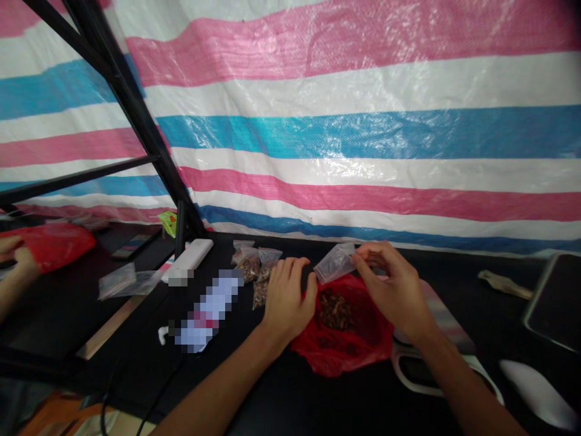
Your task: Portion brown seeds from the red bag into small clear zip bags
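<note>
Right hand (394, 290) pinching a clear zip bag (334, 263) between thumb and fingertips, just above a red plastic bag (340, 357) of dried brown pieces (333, 310); left hand (288, 300) half-curled at that bag's rim (any hold unclear). Filled small clear bags (256, 272) just beside the left hand, with a pink, white and blue striped tarp (363, 139) beyond

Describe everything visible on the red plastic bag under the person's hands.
The red plastic bag is thin, crinkled and glossy. It lies slumped and open on the black tabletop, holding a heap of dark brown dried pieces. The left hand rests against its upper left edge, while the right hand holds a small clear plastic bag just above it.
</note>
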`<control>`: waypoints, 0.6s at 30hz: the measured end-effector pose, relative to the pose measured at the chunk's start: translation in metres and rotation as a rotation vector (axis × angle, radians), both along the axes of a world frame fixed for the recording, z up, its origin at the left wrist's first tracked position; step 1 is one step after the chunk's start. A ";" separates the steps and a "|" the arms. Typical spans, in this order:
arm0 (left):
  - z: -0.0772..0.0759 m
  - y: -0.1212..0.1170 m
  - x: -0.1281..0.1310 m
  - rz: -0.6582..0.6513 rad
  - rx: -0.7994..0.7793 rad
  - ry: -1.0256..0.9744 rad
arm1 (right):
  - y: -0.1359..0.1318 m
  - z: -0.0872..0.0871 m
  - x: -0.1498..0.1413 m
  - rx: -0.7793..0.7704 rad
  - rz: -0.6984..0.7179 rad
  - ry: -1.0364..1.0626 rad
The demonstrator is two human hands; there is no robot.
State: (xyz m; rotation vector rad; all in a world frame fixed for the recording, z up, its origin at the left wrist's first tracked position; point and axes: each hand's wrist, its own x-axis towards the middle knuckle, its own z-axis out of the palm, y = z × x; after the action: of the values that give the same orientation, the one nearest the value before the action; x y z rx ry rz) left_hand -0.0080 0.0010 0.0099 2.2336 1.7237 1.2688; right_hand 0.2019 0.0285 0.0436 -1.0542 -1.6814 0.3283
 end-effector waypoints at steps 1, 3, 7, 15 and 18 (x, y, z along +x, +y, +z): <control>0.001 0.003 -0.003 0.095 0.030 0.057 | 0.003 -0.005 0.001 -0.031 -0.016 -0.046; 0.002 0.009 -0.012 0.300 0.044 0.168 | 0.009 -0.016 0.004 -0.085 -0.078 -0.210; -0.005 0.017 -0.028 0.434 -0.094 0.427 | 0.016 -0.028 0.012 -0.096 -0.231 -0.447; -0.008 0.016 -0.020 0.020 -0.020 0.283 | 0.010 -0.019 0.002 0.074 -0.228 -0.486; -0.004 0.012 -0.017 -0.238 0.111 0.173 | 0.002 -0.013 -0.009 0.046 -0.189 -0.487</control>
State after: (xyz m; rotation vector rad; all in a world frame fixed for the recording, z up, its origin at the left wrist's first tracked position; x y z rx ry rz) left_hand -0.0250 0.0131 0.0061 2.5885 1.4087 1.1764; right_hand 0.1925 0.0305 0.0301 -1.3197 -1.9820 -0.1015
